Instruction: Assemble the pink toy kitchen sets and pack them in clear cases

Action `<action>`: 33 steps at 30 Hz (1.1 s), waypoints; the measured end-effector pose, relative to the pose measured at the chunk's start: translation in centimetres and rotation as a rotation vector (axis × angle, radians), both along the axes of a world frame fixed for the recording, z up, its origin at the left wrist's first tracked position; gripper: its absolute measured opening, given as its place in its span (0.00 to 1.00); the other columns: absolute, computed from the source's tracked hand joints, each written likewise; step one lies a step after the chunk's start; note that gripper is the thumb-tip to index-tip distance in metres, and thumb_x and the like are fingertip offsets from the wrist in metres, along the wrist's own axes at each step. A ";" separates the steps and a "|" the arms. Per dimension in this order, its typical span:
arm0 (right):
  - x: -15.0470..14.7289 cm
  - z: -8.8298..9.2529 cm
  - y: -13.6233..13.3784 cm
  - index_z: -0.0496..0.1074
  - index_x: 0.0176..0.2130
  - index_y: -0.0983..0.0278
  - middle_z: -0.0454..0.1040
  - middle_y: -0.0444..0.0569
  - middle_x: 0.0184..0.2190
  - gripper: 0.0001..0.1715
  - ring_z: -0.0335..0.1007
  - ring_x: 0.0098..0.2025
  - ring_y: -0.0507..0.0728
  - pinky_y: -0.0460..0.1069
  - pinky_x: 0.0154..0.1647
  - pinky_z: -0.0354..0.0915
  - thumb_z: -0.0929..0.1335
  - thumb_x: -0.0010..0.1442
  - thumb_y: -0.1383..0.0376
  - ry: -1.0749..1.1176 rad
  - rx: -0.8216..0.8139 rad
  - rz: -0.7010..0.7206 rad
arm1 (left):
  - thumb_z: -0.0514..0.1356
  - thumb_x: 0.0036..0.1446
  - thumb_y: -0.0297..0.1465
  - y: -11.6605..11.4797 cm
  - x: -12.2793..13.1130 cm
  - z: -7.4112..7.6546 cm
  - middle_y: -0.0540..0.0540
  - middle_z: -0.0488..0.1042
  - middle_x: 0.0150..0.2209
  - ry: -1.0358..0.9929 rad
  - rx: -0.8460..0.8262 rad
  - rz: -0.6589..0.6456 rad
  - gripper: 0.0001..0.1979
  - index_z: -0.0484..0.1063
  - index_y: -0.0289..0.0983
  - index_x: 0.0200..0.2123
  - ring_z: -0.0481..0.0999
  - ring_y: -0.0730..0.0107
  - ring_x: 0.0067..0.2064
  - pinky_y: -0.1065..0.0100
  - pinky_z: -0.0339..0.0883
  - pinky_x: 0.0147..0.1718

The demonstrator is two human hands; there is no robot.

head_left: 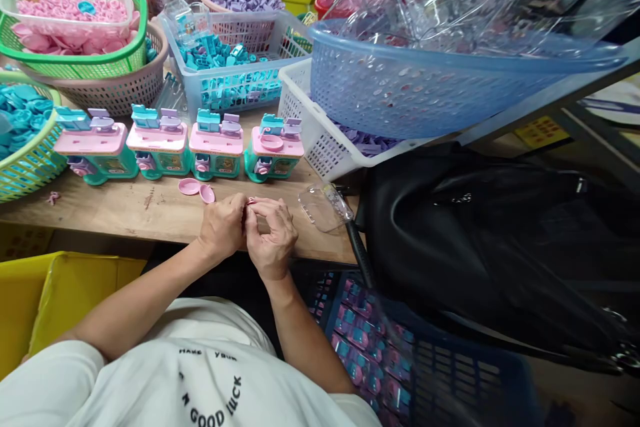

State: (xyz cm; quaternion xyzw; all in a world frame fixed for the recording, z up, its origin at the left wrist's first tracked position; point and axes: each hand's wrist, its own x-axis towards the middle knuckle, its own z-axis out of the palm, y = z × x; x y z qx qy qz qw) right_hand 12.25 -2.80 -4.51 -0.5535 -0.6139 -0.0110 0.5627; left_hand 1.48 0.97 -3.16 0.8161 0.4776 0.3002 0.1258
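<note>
— White shirt nearest the camera. Any print on it?
— Black letters. "GOOD LUCK" runs in a curve, and the smaller words above it look like "MAKE YOUR".
— And the hands?
— The left hand (223,223) and right hand (273,237) are pressed together at the near edge of the wooden bench (125,210). Their fingertips pinch narrowly round a small pink piece (250,201), of which only a sliver shows.
— Around them?
— Two pink discs (189,186) lie just to the left. A clear plastic cover (323,207) lies just to the right, beside a black bag (475,227). Below the bench there's a yellow crate (50,293) on the left and a dark blue crate (425,360) of packed toys on the right.
— Further back?
— Four pink-and-teal toy units (216,145) stand in a row; their front stickers are too small to read. Behind them are a white basket (310,127) of purple parts and a light blue basket (235,90) of teal parts. A green basket (75,63) carries a tub of pink ones, and a big blue basket (425,93) is heaped with clear plastic shells.
</note>
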 end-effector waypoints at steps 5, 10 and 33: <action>-0.1 0.2 0.8 0.72 0.39 0.59 0.81 0.49 0.36 0.05 0.77 0.44 0.58 0.56 0.51 0.70 0.66 0.67 0.65 0.017 0.022 0.130 | 0.55 0.57 0.31 0.7 -1.1 1.1 0.46 0.73 0.23 -0.234 -0.193 0.061 0.07 0.70 0.36 0.29 0.70 0.70 0.24 0.70 0.58 0.25; 0.8 1.4 3.7 0.74 0.50 0.59 0.81 0.49 0.43 0.12 0.73 0.52 0.61 0.59 0.59 0.61 0.68 0.68 0.60 -0.316 0.127 0.246 | 0.62 0.55 0.36 3.9 -3.5 4.3 0.49 0.70 0.19 -0.645 -0.679 0.087 0.13 0.69 0.35 0.23 0.68 0.75 0.19 0.73 0.60 0.20; -0.8 6.2 14.0 0.76 0.38 0.60 0.81 0.47 0.35 0.18 0.66 0.46 0.59 0.57 0.53 0.50 0.60 0.74 0.63 -0.927 -0.033 0.315 | 0.51 0.59 0.19 10.0 -8.6 4.7 0.42 0.76 0.42 0.334 0.242 -0.121 0.16 0.69 0.33 0.48 0.70 0.58 0.45 0.65 0.66 0.34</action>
